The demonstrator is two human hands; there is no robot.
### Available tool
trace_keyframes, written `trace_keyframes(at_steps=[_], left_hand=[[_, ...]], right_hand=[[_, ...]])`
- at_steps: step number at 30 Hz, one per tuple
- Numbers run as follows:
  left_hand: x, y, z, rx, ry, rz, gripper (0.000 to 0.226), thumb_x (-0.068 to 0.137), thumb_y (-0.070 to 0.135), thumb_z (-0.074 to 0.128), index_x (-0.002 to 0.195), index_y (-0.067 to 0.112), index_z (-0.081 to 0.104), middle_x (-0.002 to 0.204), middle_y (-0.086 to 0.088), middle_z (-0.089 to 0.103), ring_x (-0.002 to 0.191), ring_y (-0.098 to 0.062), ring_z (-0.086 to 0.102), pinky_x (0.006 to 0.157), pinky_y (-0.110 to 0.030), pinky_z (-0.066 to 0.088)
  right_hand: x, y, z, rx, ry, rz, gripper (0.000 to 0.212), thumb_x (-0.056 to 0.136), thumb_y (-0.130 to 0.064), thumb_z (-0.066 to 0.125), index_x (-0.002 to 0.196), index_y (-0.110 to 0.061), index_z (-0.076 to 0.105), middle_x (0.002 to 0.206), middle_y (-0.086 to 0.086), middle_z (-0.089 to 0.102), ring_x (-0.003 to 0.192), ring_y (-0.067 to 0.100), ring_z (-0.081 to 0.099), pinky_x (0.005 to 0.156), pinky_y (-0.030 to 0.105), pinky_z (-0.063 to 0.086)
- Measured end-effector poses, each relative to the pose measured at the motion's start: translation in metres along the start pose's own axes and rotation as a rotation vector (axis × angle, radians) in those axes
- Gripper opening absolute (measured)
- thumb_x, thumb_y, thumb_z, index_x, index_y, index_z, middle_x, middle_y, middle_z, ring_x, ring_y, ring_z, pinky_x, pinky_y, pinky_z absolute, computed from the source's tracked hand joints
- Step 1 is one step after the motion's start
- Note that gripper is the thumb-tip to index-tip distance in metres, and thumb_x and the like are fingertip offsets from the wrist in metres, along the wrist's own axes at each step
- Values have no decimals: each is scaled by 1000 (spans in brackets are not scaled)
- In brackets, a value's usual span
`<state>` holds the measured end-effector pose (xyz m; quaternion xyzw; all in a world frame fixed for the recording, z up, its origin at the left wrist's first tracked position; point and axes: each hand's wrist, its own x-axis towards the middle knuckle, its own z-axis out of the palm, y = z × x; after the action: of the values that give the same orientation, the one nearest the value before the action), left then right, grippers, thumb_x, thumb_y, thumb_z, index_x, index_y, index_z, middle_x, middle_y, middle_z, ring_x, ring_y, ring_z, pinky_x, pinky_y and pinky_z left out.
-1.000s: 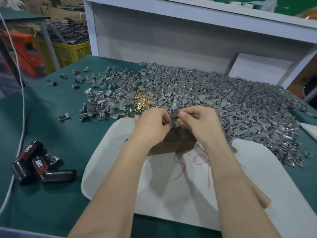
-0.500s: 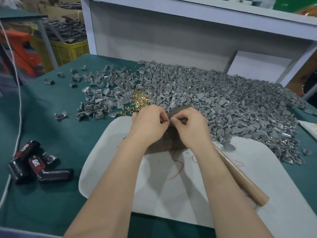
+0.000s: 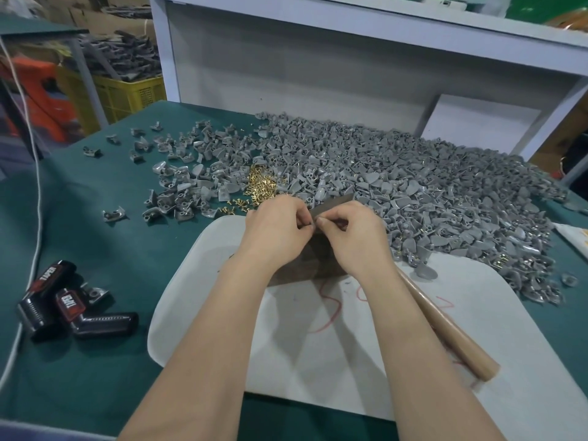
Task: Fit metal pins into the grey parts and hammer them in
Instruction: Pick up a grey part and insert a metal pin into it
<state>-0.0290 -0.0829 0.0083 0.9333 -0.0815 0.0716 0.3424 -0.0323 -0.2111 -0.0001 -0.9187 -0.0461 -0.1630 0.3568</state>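
Green cloth (image 3: 95, 361) covers the bench, backed by a white shelf frame (image 3: 318, 58), with a yellow crate (image 3: 127, 93) of dark pieces off to the left. Heaped grey parts (image 3: 413, 192) spread across the far half, a small pile of brass pins (image 3: 259, 186) at their near left edge. A white board (image 3: 318, 345) lies in front, carrying a dark block (image 3: 315, 262) and a wooden hammer handle (image 3: 445, 332). That handle was hidden behind the right forearm a second ago and now lies exposed along it. Black battery packs (image 3: 60, 300) sit at the left. Both hands have drawn closer together over the block: left hand (image 3: 276, 230) and right hand (image 3: 350, 233) pinch narrowly at something tiny between their fingertips, too small to make out.
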Motion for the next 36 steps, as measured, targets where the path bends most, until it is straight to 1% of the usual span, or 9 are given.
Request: trace_keyframes(at_steps=[4, 8, 10, 14, 19, 24, 28, 33, 36], left_hand=[[0, 0, 1, -2, -7, 4, 17, 86, 26, 65, 71, 29, 55, 65, 15, 51, 89, -23, 60, 89, -42, 48], [0, -1, 1, -1, -15, 13, 14, 86, 25, 64, 75, 27, 57, 66, 14, 51, 90, -24, 60, 89, -42, 48], [0, -1, 1, -9, -16, 18, 12, 86, 25, 65, 76, 26, 58, 68, 13, 52, 90, -25, 61, 89, -42, 48], [0, -1, 1, -22, -13, 23, 11, 86, 24, 65, 76, 25, 59, 73, 8, 57, 90, -25, 61, 88, -42, 48], [1, -1, 1, -12, -7, 24, 10, 86, 23, 64, 77, 25, 60, 72, 9, 56, 90, -25, 61, 87, -41, 49], [0, -1, 1, -7, -5, 28, 10, 85, 21, 64, 77, 24, 60, 70, 9, 55, 89, -25, 62, 86, -40, 50], [0, -1, 2, -1, 1, 29, 7, 85, 22, 66, 79, 23, 62, 69, 9, 54, 89, -25, 61, 85, -40, 50], [0, -1, 3, -5, 10, 27, 5, 84, 24, 67, 83, 19, 68, 72, 4, 57, 88, -27, 61, 83, -41, 51], [0, 0, 2, 2, 16, 34, 6, 85, 24, 68, 85, 18, 68, 78, 2, 58, 90, -28, 61, 84, -41, 50]], right_hand=[[0, -1, 0, -24, -17, 13, 11, 87, -13, 63, 87, -14, 73, 92, 1, 61, 89, 19, 59, 88, 33, 44], [1, -1, 1, 4, -16, 55, 13, 85, -15, 65, 76, -25, 62, 92, 5, 65, 83, 17, 58, 85, 32, 46], [1, -1, 1, 4, -17, 67, 16, 85, -16, 65, 74, -26, 59, 91, 5, 65, 82, 17, 57, 83, 31, 46], [0, -3, -1, 0, -24, 59, 15, 85, -17, 65, 74, -27, 61, 91, 4, 66, 83, 16, 58, 83, 29, 45], [-1, -3, -2, 34, -13, 75, 13, 84, -17, 66, 74, -26, 65, 92, 3, 66, 83, 15, 60, 80, 26, 45], [0, -4, -2, 24, -20, 101, 10, 83, -16, 65, 75, -21, 66, 93, 5, 65, 83, 16, 60, 80, 27, 45], [0, -8, -5, -97, -36, 49, 16, 87, -15, 62, 72, -20, 58, 92, -1, 53, 82, 14, 50, 73, 19, 32], [4, -17, -8, -268, -112, -6, 11, 91, -15, 57, 80, -15, 60, 104, 7, 54, 98, 26, 54, 86, 34, 43], [5, -19, -8, -314, -112, -25, 7, 90, -14, 57, 88, -12, 63, 107, 8, 55, 102, 28, 53, 85, 32, 41]])
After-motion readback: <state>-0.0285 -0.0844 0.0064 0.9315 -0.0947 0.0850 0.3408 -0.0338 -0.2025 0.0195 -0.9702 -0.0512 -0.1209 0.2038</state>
